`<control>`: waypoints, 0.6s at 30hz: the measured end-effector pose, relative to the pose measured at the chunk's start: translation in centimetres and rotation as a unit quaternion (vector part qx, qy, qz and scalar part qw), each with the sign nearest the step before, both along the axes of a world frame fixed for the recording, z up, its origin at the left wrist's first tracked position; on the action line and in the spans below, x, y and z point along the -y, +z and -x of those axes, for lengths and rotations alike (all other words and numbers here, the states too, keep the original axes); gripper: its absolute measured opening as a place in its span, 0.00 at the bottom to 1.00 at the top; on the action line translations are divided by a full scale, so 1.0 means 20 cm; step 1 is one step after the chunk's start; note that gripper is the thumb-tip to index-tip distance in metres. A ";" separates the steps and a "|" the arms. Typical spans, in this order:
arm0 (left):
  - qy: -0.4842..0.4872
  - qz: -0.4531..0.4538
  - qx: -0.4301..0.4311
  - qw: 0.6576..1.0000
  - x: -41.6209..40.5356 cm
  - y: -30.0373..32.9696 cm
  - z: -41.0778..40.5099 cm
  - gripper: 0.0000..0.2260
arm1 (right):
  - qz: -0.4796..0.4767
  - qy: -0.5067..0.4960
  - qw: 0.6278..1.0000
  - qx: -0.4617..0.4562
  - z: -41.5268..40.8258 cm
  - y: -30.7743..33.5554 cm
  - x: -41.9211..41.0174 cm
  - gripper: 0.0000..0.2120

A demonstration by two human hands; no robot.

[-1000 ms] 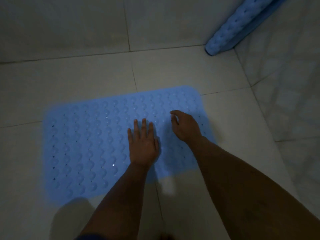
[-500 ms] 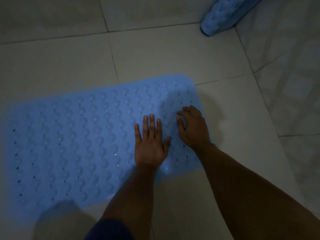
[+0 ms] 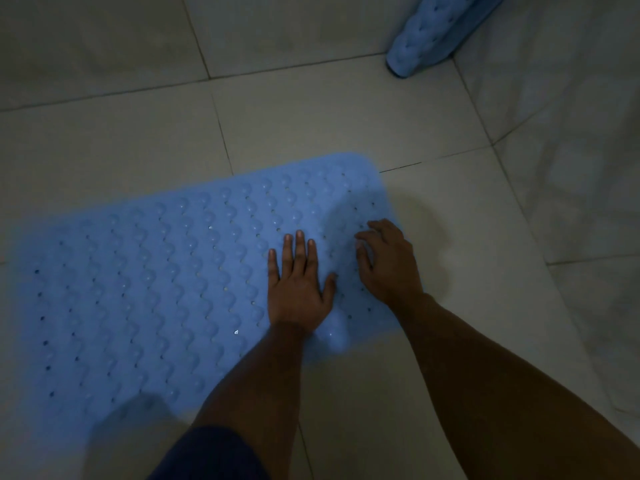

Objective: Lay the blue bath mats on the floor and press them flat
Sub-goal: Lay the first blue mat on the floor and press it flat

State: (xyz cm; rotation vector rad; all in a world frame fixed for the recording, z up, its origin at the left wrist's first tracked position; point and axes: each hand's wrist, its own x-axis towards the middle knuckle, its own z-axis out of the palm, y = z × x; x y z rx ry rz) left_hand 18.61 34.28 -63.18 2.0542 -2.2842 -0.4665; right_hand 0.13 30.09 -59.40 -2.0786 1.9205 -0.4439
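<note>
Light falls dimly on a blue bath mat that is spread on the pale tiled floor, and its surface is seen to be covered in rows of raised, rounded bumps set in wavy lines, with small round holes dotted between them. Its corners are rounded, and the far right corner lies just beside a tile joint. The mat is laid with its long axis running from the left edge of the view, nearer the person, up toward the right and farther away, so that its short right end points toward the wall side. The near left part is crossed by a dark shadow.

The left hand is laid palm down on the mat near its right end, with the fingers straight and close together and the thumb spread out to the side; nothing is gripped. The right hand is set just beside it, on the mat's right edge, with the fingers bent so that the fingertips are pressed onto the surface; whether any of the mat is pinched cannot be told. The two hands are close but apart.

A second blue mat, rolled up and studded with small bumps, is leaned in the far right corner, with its lower end resting on the floor, well apart from the flat one
</note>
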 end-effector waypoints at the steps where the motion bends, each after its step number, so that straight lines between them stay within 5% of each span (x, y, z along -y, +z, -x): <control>1: 0.009 -0.020 -0.007 1.000 0.02 0.05 0.01 0.32 | -0.003 0.003 1.000 -0.009 0.00 0.03 0.01 0.15; 6: 0.107 0.035 -0.067 0.991 0.22 0.31 0.00 0.28 | -0.043 0.054 0.996 -0.047 -0.06 0.08 0.03 0.23; 10: 0.077 0.067 -0.044 0.994 0.18 0.26 -0.03 0.26 | -0.105 0.134 0.979 -0.113 -0.13 -0.11 -0.03 0.32; 18: 0.025 0.118 -0.022 0.992 0.15 0.10 -0.10 0.23 | -0.036 0.121 0.984 -0.124 -0.14 -0.20 -0.09 0.34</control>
